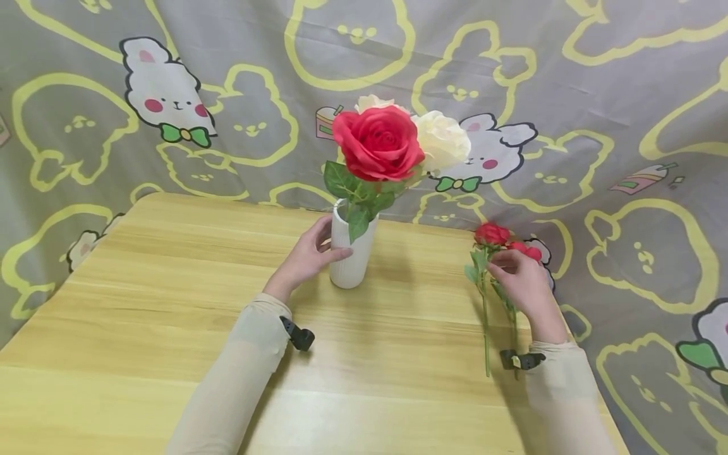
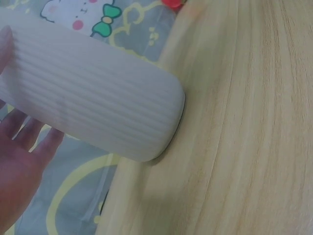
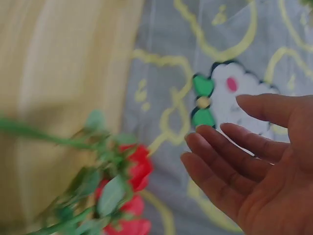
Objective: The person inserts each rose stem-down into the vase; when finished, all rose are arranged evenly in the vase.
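Note:
A white ribbed vase [image 1: 351, 259] stands upright on the table, and my left hand [image 1: 309, 256] grips its side, thumb in front and fingers behind. Up close in the left wrist view, the vase [image 2: 107, 88] fills the upper left, with the left hand [image 2: 24, 156] partly cut off by the frame. A large red rose [image 1: 380, 144] and pale cream roses [image 1: 440, 140] rise from the vase. Over the stems lying at the right, my right hand [image 1: 526, 284] hovers beside a red rose [image 1: 491, 234]. The right wrist view shows that hand [image 3: 244, 166] holding nothing, apart from the red blooms [image 3: 139, 169].
The wooden table [image 1: 170, 328] meets a grey curtain [image 1: 239, 38] with yellow outlines and rabbit prints at its back and right edges. A second red rose [image 1: 524, 251] lies partly behind my right hand. Each wrist wears a black strap [image 1: 298, 335].

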`<control>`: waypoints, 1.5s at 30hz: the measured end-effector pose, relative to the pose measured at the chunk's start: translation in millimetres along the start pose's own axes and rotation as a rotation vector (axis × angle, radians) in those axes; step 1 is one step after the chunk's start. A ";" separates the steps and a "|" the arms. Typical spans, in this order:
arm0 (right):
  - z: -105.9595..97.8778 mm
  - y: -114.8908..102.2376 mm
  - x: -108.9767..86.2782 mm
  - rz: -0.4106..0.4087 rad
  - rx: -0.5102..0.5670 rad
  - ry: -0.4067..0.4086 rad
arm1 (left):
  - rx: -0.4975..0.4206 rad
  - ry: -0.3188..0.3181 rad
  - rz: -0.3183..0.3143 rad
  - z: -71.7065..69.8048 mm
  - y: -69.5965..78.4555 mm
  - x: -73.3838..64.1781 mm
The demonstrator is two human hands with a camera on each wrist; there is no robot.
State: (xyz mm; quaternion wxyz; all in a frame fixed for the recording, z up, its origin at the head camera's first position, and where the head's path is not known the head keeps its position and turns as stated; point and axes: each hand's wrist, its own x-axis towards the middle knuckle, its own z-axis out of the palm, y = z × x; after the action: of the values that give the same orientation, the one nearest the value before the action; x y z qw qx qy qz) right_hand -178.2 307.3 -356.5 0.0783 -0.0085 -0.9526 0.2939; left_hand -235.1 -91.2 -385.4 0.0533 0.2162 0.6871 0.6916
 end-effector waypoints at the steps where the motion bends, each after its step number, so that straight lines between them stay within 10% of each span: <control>1: 0.0 5.0 0.1 0.013 -0.010 -0.033 | -0.003 0.000 0.000 0.2 0.5 -0.2; 16: 18.5 50.1 15.1 0.092 0.040 -0.170 | -0.004 -0.002 -0.001 1.8 2.4 0.2; 45: 39.7 61.4 32.1 0.285 -0.027 -0.323 | 0.037 0.009 0.029 -4.9 -26.2 9.8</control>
State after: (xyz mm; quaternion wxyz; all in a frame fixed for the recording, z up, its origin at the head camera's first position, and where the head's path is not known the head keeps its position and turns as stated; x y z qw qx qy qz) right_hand -217.8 337.9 -418.7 -0.1176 -0.0968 -0.9458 0.2869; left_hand -251.5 -90.8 -408.5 0.0363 0.2240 0.6970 0.6802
